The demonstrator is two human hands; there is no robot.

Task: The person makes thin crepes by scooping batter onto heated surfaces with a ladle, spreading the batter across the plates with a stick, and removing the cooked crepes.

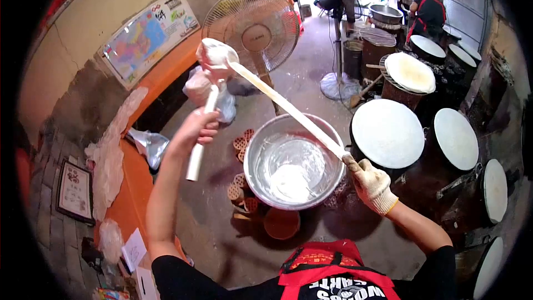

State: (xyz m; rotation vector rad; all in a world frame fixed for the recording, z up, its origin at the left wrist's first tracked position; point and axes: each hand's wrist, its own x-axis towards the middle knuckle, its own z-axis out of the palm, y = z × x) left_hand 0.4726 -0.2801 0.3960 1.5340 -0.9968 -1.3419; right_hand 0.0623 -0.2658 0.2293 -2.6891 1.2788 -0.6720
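My left hand (200,126) is bare and closed around a white stick (195,161), raised at the left. The stick's top end meets the batter-coated head of a ladle (216,55). In my right hand (371,184), which wears a pale knit glove with darkened fingertips, is the end of the ladle's long pale handle (288,110). The handle slants up and left, over a big metal basin (250,158). White batter (291,182) lies in the bottom of the basin and smears its wall.
Round griddles with pale tops (387,133) curve along my right side. A standing fan (256,39) is ahead, with bags beside it. Perforated coal briquettes (236,191) stand left of the basin. An orange counter (133,189) runs along the left; several people (430,14) are farther back.
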